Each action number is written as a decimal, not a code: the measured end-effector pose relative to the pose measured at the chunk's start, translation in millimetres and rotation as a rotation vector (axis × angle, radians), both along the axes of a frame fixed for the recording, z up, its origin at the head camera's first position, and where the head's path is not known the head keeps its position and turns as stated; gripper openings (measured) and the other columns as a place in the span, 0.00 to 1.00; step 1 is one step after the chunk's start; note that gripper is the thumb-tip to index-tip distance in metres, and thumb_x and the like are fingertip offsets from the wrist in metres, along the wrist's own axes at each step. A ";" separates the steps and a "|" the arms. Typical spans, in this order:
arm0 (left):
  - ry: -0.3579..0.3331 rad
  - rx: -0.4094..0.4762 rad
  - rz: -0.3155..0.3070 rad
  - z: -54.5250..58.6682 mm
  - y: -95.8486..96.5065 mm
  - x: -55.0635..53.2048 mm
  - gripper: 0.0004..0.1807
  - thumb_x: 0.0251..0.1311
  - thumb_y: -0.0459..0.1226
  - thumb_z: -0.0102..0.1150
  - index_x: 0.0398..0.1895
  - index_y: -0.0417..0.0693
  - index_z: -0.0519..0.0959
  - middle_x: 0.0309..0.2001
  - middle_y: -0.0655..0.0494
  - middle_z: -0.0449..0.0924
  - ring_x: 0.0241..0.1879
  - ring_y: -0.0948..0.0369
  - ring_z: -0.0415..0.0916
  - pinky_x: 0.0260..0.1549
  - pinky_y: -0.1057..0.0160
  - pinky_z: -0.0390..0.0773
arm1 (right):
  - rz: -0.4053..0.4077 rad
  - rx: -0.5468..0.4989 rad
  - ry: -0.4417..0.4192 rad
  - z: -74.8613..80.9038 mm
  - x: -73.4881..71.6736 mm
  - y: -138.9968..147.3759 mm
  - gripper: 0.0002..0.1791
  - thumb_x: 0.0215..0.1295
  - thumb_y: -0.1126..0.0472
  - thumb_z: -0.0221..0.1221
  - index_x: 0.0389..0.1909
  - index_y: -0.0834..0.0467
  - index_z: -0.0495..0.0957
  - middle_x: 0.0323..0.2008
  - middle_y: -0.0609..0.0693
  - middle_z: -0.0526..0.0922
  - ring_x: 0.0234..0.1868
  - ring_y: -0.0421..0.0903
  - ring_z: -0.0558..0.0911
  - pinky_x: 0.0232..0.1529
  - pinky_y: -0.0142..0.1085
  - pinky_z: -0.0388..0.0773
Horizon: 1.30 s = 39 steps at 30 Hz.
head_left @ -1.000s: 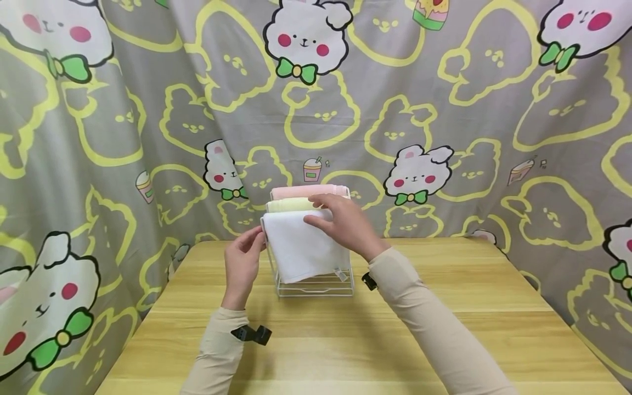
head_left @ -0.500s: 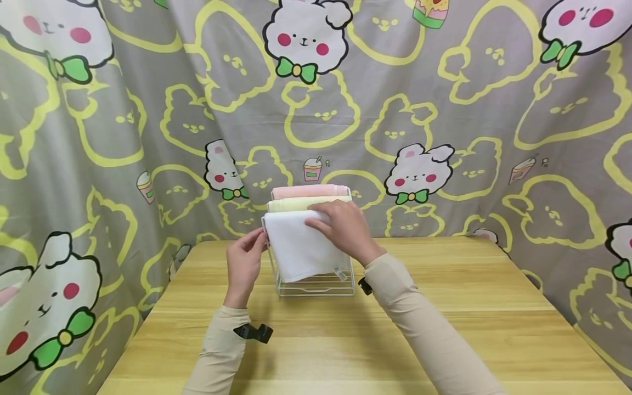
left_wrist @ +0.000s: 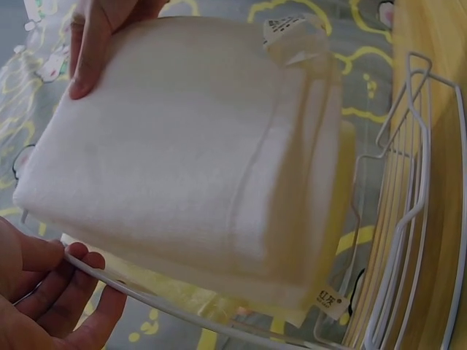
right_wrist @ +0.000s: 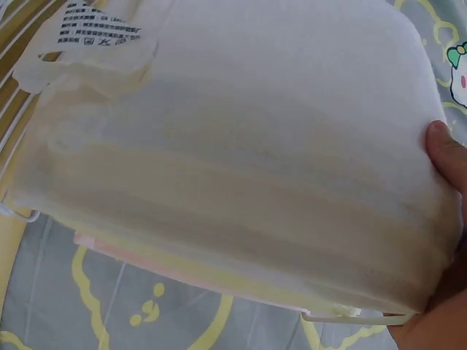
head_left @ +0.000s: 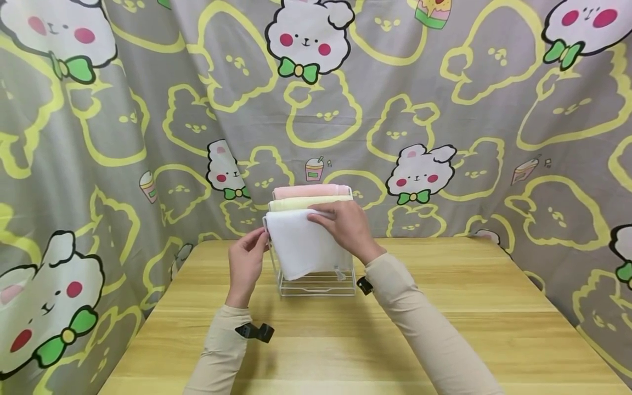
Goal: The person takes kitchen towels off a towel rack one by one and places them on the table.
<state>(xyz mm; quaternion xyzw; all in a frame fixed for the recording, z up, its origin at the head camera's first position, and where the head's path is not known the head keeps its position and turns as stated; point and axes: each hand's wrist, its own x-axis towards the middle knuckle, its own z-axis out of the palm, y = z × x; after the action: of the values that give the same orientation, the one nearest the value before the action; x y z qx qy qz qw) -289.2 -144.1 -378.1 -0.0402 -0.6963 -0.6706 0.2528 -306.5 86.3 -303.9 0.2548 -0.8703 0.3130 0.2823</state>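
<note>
A white wire rack [head_left: 318, 291] stands on the wooden table. Over its front bar hangs a folded white towel [head_left: 296, 244], with a yellow towel [head_left: 288, 205] and a pink towel [head_left: 311, 191] on the bars behind. My right hand [head_left: 349, 229] pinches the white towel at its top edge, thumb in front and fingers behind. In the right wrist view the thumb [right_wrist: 446, 153] presses its face. My left hand [head_left: 245, 266] pinches the rack's side wire at the upper left. The left wrist view shows those fingers [left_wrist: 55, 292] curled round the wire, below the white towel [left_wrist: 175, 138].
Printed tags hang from the white towel, one a label [left_wrist: 284, 33] at its lower corner. The wooden table [head_left: 316, 351] extends around the rack. Behind it hangs a grey curtain [head_left: 326, 104] with cartoon rabbits.
My right hand has come down onto the towel's top edge and its fingers have slipped behind it. The white towel's lower edge has risen slightly. My left hand keeps its grip on the rack.
</note>
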 end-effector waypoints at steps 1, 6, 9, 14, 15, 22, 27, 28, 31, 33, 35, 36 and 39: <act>-0.002 -0.003 0.001 -0.2 -0.3 -0.3 0.12 0.70 0.30 0.61 0.51 0.31 0.83 0.50 0.33 0.84 0.38 0.69 0.84 0.44 0.67 0.88 | 0.005 -0.010 -0.004 0.5 0.4 0.0 0.14 0.65 0.48 0.69 0.45 0.50 0.91 0.42 0.47 0.91 0.44 0.46 0.89 0.36 0.40 0.85; -0.021 -0.014 0.001 -0.4 -0.8 -0.2 0.12 0.70 0.31 0.61 0.52 0.32 0.84 0.50 0.34 0.85 0.41 0.67 0.84 0.46 0.66 0.88 | 0.025 -0.057 -0.004 1.3 2.6 0.2 0.14 0.65 0.50 0.69 0.46 0.53 0.90 0.42 0.50 0.91 0.45 0.46 0.90 0.38 0.40 0.87; -0.019 -0.018 0.006 0.4 -0.4 -0.3 0.12 0.70 0.31 0.61 0.52 0.33 0.84 0.50 0.34 0.85 0.42 0.63 0.85 0.46 0.66 0.88 | 0.035 -0.077 0.028 2.9 4.0 0.2 0.14 0.65 0.52 0.70 0.45 0.55 0.90 0.42 0.51 0.91 0.43 0.47 0.90 0.37 0.40 0.87; 0.000 -0.035 0.014 0.7 0.3 -2.0 0.11 0.70 0.31 0.61 0.51 0.33 0.84 0.49 0.34 0.86 0.43 0.60 0.85 0.45 0.66 0.88 | 0.036 -0.095 0.085 6.6 7.1 0.8 0.14 0.64 0.53 0.70 0.45 0.57 0.90 0.41 0.53 0.91 0.43 0.48 0.90 0.37 0.41 0.88; 0.002 -0.037 0.015 0.7 0.3 -2.2 0.11 0.70 0.30 0.61 0.51 0.32 0.84 0.48 0.34 0.86 0.43 0.61 0.85 0.44 0.66 0.88 | 0.037 -0.097 0.094 7.3 7.9 1.0 0.14 0.64 0.53 0.71 0.45 0.57 0.90 0.41 0.53 0.91 0.43 0.48 0.90 0.38 0.41 0.88; 0.007 -0.037 0.021 -0.1 -0.6 -1.1 0.11 0.70 0.28 0.61 0.50 0.31 0.84 0.47 0.34 0.86 0.39 0.68 0.83 0.42 0.68 0.88 | 0.060 -0.107 0.115 11.7 16.9 2.5 0.14 0.64 0.54 0.71 0.46 0.58 0.90 0.42 0.54 0.91 0.43 0.48 0.90 0.37 0.41 0.89; 0.011 -0.050 0.024 -0.6 -1.4 -0.6 0.11 0.70 0.30 0.61 0.51 0.31 0.84 0.48 0.34 0.85 0.39 0.70 0.83 0.41 0.70 0.88 | 0.078 -0.120 0.147 16.6 25.6 4.3 0.14 0.64 0.54 0.71 0.46 0.57 0.90 0.41 0.54 0.91 0.42 0.48 0.90 0.35 0.41 0.89; 0.012 -0.051 0.024 -0.8 -1.5 -0.6 0.11 0.70 0.30 0.61 0.51 0.31 0.84 0.48 0.34 0.85 0.39 0.70 0.82 0.42 0.70 0.88 | 0.080 -0.121 0.154 17.4 27.4 4.8 0.14 0.64 0.54 0.71 0.46 0.57 0.90 0.41 0.54 0.91 0.42 0.48 0.90 0.35 0.41 0.89; 0.018 -0.051 0.025 -0.7 -1.2 -0.3 0.11 0.70 0.30 0.62 0.50 0.31 0.84 0.48 0.34 0.85 0.39 0.70 0.83 0.42 0.68 0.88 | 0.087 -0.116 0.178 19.6 33.3 6.2 0.14 0.63 0.55 0.71 0.46 0.57 0.90 0.41 0.53 0.91 0.42 0.48 0.90 0.36 0.41 0.89; 0.025 -0.049 0.026 -0.7 -0.9 -0.3 0.11 0.69 0.30 0.62 0.50 0.30 0.84 0.47 0.34 0.85 0.38 0.70 0.83 0.42 0.67 0.89 | 0.093 -0.111 0.193 20.4 37.2 7.4 0.14 0.63 0.55 0.71 0.46 0.57 0.90 0.41 0.53 0.91 0.42 0.48 0.90 0.37 0.41 0.89; 0.029 -0.048 0.027 -0.6 -0.5 -0.3 0.11 0.69 0.29 0.62 0.50 0.29 0.84 0.47 0.33 0.85 0.38 0.70 0.83 0.41 0.67 0.89 | 0.098 -0.108 0.210 20.7 41.1 8.7 0.14 0.62 0.56 0.72 0.46 0.57 0.90 0.41 0.53 0.91 0.42 0.48 0.90 0.37 0.41 0.89; 0.030 -0.049 0.028 -0.8 -0.6 -0.4 0.11 0.69 0.29 0.62 0.50 0.29 0.84 0.47 0.33 0.85 0.38 0.70 0.83 0.41 0.68 0.88 | 0.100 -0.107 0.217 20.5 42.7 9.4 0.14 0.62 0.56 0.72 0.46 0.57 0.90 0.41 0.52 0.91 0.42 0.47 0.90 0.37 0.41 0.89; 0.030 -0.050 0.022 -0.7 -0.5 0.2 0.11 0.69 0.29 0.62 0.50 0.29 0.84 0.48 0.34 0.85 0.38 0.70 0.82 0.41 0.70 0.88 | 0.099 -0.104 0.243 19.7 47.3 11.3 0.14 0.61 0.56 0.73 0.46 0.56 0.90 0.40 0.51 0.91 0.41 0.46 0.90 0.38 0.40 0.89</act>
<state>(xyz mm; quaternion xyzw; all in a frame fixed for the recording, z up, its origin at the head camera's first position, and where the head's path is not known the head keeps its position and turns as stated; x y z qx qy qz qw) -289.0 -144.6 -378.8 -0.0488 -0.7092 -0.6495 0.2697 -259.2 97.7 -284.1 0.3186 -0.7986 0.3383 0.3825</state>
